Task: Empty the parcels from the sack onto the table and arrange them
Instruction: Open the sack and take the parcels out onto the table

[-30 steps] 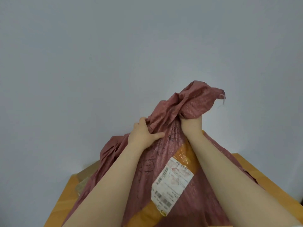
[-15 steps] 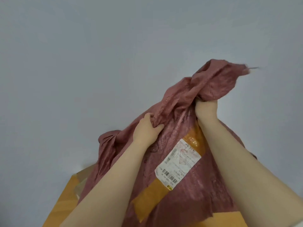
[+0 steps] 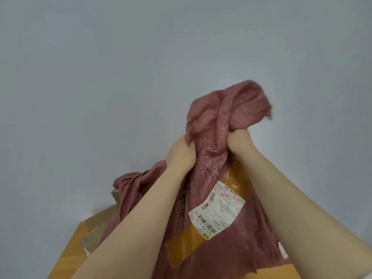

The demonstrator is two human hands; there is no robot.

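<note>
A dusty-red woven sack (image 3: pixel 211 141) hangs upside down in front of me, held high above the table. My left hand (image 3: pixel 181 154) grips a fold of its cloth on the left side. My right hand (image 3: pixel 239 141) clutches the bunched upper end, which flops over to the right. Orange tape and a white shipping label (image 3: pixel 218 210) are stuck on the sack's near face. Brown cardboard parcels (image 3: pixel 98 224) stick out from under the sack at the lower left. Whatever is inside the sack is hidden.
An orange-brown wooden table (image 3: pixel 68 254) lies below, seen at the bottom left and bottom right. A plain grey wall (image 3: pixel 120 77) fills the rest of the view.
Both hands have lifted the sack higher and a little to the right. More of the cardboard parcels shows at the lower left.
</note>
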